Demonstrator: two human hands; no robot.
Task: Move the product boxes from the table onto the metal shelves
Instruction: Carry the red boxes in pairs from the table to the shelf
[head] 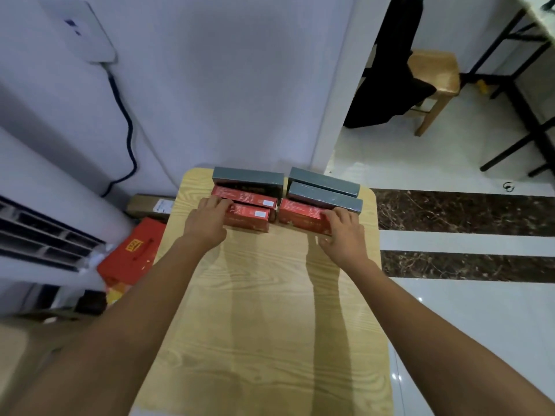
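Far table point(264, 310) edge | left hand point(207, 220), right hand point(342, 232) — gripping red boxes point(252, 217)

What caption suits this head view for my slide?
Left hand grips the near-left red box, right hand the right red box, at the far end of the wooden table; grey boxes stand behind.

The one wooden table point(264, 310) bears three red product boxes point(249, 219) and three grey product boxes point(247, 177), six in all. Two hands are in view, one left hand point(207, 223) and one right hand point(345, 235). On the floor are one red carton point(132, 253), one brown carton point(150, 205) and one wooden stool point(435, 70), and one white air conditioner point(45, 235) stands at the left.
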